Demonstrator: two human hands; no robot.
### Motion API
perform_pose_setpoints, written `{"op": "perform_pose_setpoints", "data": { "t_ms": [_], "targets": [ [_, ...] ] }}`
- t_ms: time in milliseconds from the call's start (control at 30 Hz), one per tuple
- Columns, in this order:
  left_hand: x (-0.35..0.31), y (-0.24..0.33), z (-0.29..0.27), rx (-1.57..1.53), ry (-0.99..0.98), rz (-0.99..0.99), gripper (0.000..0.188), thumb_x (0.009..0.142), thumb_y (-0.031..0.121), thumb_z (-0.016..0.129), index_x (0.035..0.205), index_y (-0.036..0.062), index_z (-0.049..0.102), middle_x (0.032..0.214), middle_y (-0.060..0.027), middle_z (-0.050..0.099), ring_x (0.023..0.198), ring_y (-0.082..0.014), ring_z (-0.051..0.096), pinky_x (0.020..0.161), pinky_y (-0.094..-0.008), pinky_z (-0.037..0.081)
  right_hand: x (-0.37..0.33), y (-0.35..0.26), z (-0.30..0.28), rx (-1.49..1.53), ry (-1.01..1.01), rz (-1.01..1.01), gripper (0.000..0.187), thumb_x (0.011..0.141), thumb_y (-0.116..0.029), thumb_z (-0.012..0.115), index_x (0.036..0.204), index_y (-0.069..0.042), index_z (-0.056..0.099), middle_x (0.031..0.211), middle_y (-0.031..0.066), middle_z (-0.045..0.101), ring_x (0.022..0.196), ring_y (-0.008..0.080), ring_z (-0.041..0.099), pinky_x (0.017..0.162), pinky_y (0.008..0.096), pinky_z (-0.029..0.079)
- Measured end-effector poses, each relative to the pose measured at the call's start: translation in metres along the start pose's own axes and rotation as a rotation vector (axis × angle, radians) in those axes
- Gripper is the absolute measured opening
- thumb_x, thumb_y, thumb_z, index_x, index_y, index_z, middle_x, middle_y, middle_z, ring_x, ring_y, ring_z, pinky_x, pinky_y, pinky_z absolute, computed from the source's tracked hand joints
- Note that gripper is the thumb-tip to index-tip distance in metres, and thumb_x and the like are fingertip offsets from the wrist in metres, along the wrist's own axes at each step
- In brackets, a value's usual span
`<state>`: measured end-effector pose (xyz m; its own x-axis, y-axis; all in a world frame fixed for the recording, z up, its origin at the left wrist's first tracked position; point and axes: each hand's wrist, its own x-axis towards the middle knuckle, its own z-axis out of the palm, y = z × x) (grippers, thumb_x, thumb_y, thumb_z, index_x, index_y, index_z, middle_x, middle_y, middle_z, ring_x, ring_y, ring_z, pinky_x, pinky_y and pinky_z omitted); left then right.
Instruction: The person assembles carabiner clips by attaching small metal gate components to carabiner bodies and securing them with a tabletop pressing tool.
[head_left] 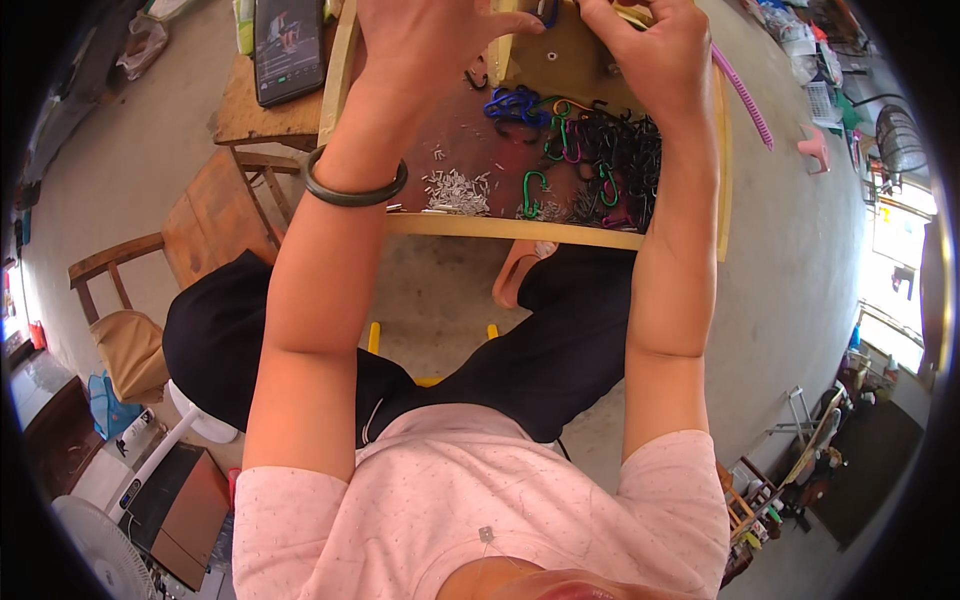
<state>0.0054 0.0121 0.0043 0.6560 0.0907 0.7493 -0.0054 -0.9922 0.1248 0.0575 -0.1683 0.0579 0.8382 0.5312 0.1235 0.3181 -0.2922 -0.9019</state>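
My left hand (440,35), with a dark bangle (355,190) on the wrist, reaches over the far part of a wood-rimmed tray (520,228). Its thumb tip meets a blue carabiner (547,12); the other fingers run out at the top edge. My right hand (655,50) is to the right of it, thumb and fingers bent together at the picture's edge, and what they pinch is cut off. Below them in the tray lie black carabiners (625,150) in a heap, several blue carabiners (516,104), a green carabiner (535,193) and small silver pins (458,192).
A phone (290,50) stands on a wooden stool (262,105) left of the tray. A wooden chair (215,220) is nearer on the left, with a fan (100,540) at lower left. A purple coiled strip (742,95) hangs beside the tray's right rim. My legs are under the tray.
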Motion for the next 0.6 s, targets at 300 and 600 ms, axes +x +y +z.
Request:
{"op": "perform_pose_setpoints", "data": {
  "t_ms": [300,600],
  "targets": [
    [0.0,0.005,-0.001,-0.065,0.004,-0.035,0.06,0.057,0.043,0.092,0.096,0.0087,0.06,0.098,-0.0079,0.064,0.102,-0.0284,0.06,0.095,-0.0411,0.04,0.025,0.039,0.009,-0.451,0.245,-0.682,0.011,0.084,0.001,0.071,0.094,-0.001,0.073,0.104,0.0121,0.068,0.098,0.0271,0.067,0.088,0.0351,0.053],
    [-0.002,0.001,0.001,-0.082,0.044,-0.019,0.057,0.057,0.041,0.092,0.093,0.0105,0.06,0.093,-0.0068,0.065,0.096,-0.027,0.062,0.094,-0.0403,0.041,0.02,0.039,0.017,-0.42,0.223,-0.591,0.012,0.084,0.002,0.073,0.096,-0.001,0.074,0.121,0.0144,0.062,0.107,0.0296,0.064,0.093,0.0373,0.052]
  ]
}}
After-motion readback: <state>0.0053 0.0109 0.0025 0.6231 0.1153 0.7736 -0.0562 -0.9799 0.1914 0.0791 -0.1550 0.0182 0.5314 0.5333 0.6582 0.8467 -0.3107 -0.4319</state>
